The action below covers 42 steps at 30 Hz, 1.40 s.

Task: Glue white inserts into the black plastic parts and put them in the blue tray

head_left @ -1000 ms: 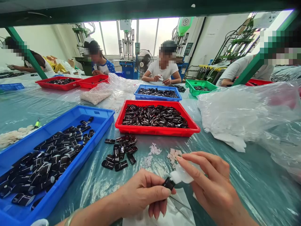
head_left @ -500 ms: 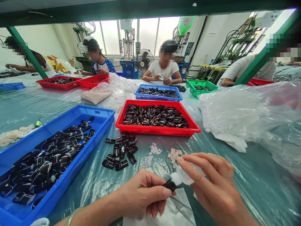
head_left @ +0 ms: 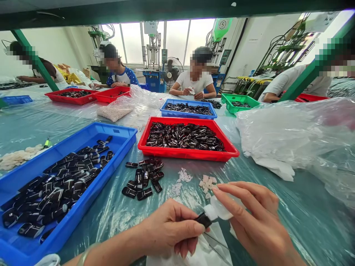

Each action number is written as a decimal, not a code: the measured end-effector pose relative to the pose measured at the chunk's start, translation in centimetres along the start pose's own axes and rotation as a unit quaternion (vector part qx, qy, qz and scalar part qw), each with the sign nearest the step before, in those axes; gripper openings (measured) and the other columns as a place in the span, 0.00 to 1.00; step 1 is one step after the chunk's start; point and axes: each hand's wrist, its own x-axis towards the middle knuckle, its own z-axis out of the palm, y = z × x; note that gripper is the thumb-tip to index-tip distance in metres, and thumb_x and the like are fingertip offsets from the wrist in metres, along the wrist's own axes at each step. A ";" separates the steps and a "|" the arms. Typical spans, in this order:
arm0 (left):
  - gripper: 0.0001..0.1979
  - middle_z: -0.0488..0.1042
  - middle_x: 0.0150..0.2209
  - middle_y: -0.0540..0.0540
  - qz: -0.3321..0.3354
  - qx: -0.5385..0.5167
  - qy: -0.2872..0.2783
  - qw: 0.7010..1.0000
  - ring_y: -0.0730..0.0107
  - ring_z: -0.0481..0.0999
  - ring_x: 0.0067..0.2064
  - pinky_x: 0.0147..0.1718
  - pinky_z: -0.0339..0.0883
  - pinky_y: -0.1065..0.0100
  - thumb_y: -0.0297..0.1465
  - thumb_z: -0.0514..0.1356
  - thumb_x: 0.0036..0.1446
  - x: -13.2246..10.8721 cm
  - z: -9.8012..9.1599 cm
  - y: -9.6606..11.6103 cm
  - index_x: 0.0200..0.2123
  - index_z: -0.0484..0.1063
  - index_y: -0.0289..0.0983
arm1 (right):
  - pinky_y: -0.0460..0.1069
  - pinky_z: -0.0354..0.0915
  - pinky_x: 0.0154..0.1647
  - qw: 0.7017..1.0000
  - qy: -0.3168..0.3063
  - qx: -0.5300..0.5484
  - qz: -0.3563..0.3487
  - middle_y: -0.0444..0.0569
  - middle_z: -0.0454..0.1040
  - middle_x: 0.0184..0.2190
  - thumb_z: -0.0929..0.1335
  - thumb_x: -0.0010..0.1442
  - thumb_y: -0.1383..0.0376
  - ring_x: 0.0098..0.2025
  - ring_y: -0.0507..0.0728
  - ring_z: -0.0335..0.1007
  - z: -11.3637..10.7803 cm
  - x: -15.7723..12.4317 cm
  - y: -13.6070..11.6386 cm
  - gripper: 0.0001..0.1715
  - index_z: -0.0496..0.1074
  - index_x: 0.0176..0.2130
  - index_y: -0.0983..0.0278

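Between the thumb and fingers of my left hand (head_left: 177, 226) is a small glossy black piece (head_left: 204, 220), tilted up to the right. A translucent white squeeze bottle (head_left: 223, 209) is in my right hand (head_left: 256, 214), and its white tip meets the end of the black piece. Whether the tip goes inside cannot be seen. Thin metal prongs (head_left: 217, 244) stick out below my left hand, over white paper (head_left: 222, 231); their other end is hidden. Pale small pads (head_left: 206, 183) and white shreds (head_left: 184, 176) lie just beyond my hands.
Loose black pieces (head_left: 142, 179) lie left of centre. A blue tray (head_left: 122, 130) and a red tray (head_left: 188, 154) hold many more. Plastic bags (head_left: 280, 136) heap up at right. A green frame bar (head_left: 177, 9) crosses overhead. Co-workers (head_left: 195, 81) sit across the table.
The view has shifted slightly, so things sit a little further right. Both hands keep their grip, with the bottle tip still at the black piece.
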 end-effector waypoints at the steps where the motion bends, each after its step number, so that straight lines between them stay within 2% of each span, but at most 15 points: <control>1: 0.19 0.65 0.16 0.52 0.000 0.000 -0.001 1.000 0.83 0.59 0.15 0.16 0.53 0.77 0.42 0.60 0.50 0.0 0.0 -0.1 0.32 0.74 0.29 | 0.55 0.58 0.41 1.000 -0.002 -0.003 -0.004 0.48 0.76 0.36 0.59 0.57 0.79 0.40 0.57 0.67 -0.1 0.0 0.0 0.22 0.69 0.43 0.58; 8: 0.18 0.66 0.16 0.52 0.000 0.005 -0.001 1.000 0.83 0.59 0.16 0.17 0.53 0.77 0.41 0.59 0.52 0.0 0.0 -0.3 0.33 0.74 0.29 | 0.57 0.59 0.43 0.999 -0.031 0.001 -0.006 0.49 0.76 0.38 0.61 0.56 0.79 0.43 0.59 0.67 -0.3 -0.4 0.4 0.23 0.68 0.45 0.58; 12: 0.18 0.66 0.16 0.52 -0.002 0.011 0.002 1.000 0.82 0.59 0.16 0.17 0.54 0.77 0.41 0.59 0.51 0.0 0.0 -0.2 0.33 0.74 0.30 | 0.56 0.60 0.43 1.000 -0.027 0.011 -0.001 0.48 0.76 0.38 0.61 0.56 0.78 0.43 0.59 0.67 -0.2 -0.4 0.5 0.22 0.69 0.45 0.56; 17: 0.18 0.66 0.16 0.52 0.005 0.007 0.003 1.000 0.83 0.59 0.16 0.17 0.54 0.77 0.41 0.59 0.51 0.0 -0.1 -0.3 0.32 0.74 0.29 | 0.56 0.60 0.42 0.999 -0.040 0.009 -0.013 0.50 0.75 0.39 0.61 0.55 0.80 0.43 0.59 0.66 -0.3 -0.5 0.5 0.22 0.68 0.45 0.59; 28: 0.21 0.66 0.16 0.51 0.011 0.002 0.010 1.000 0.82 0.60 0.15 0.16 0.55 0.77 0.44 0.60 0.49 0.0 0.2 0.1 0.32 0.74 0.29 | 0.53 0.61 0.38 1.000 0.002 0.021 -0.008 0.45 0.76 0.35 0.59 0.55 0.80 0.39 0.56 0.69 -0.6 0.6 0.2 0.24 0.68 0.42 0.56; 38: 0.19 0.66 0.16 0.51 0.017 0.001 0.005 1.000 0.83 0.59 0.15 0.16 0.54 0.78 0.43 0.60 0.50 0.0 0.0 -0.1 0.32 0.73 0.29 | 0.55 0.60 0.40 0.998 0.000 0.055 0.007 0.48 0.74 0.38 0.59 0.56 0.81 0.43 0.58 0.66 -0.1 -0.3 0.5 0.24 0.69 0.44 0.57; 42: 0.18 0.67 0.17 0.51 0.018 -0.001 0.004 1.000 0.83 0.60 0.15 0.16 0.54 0.78 0.42 0.60 0.51 -0.1 -0.1 -0.2 0.32 0.73 0.29 | 0.54 0.61 0.39 0.999 -0.004 0.045 -0.012 0.47 0.75 0.36 0.59 0.55 0.82 0.41 0.57 0.67 -0.5 0.2 0.5 0.24 0.69 0.43 0.59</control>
